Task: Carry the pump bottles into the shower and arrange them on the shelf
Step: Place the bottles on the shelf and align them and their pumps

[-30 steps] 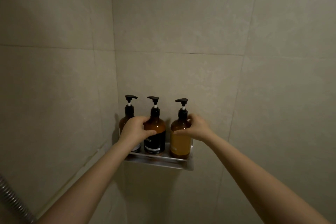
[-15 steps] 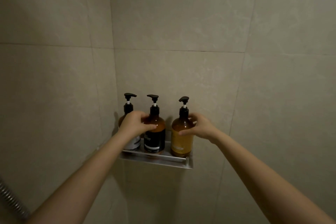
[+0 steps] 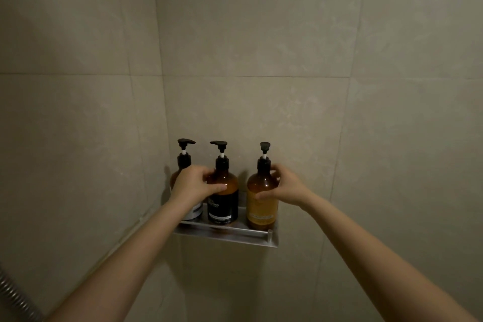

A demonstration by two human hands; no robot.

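Three amber pump bottles stand upright in a row on a metal corner shelf (image 3: 224, 236). The left bottle (image 3: 184, 159) has a white label and is mostly hidden behind my left hand. The middle bottle (image 3: 224, 204) carries a black label. The right bottle (image 3: 261, 204) carries a yellow label, and its pump head points toward me. My left hand (image 3: 194, 184) wraps the shoulder of the middle bottle. My right hand (image 3: 286, 188) holds the right bottle's shoulder from its right side.
Beige tiled walls meet in a corner just behind the shelf. A metal shower hose (image 3: 15, 298) crosses the bottom left corner. The shelf has a thin front rail (image 3: 235, 229).
The right bottle has turned, so its pump head now faces me instead of left, and it stands a little further right. Both hands stay on their bottles.
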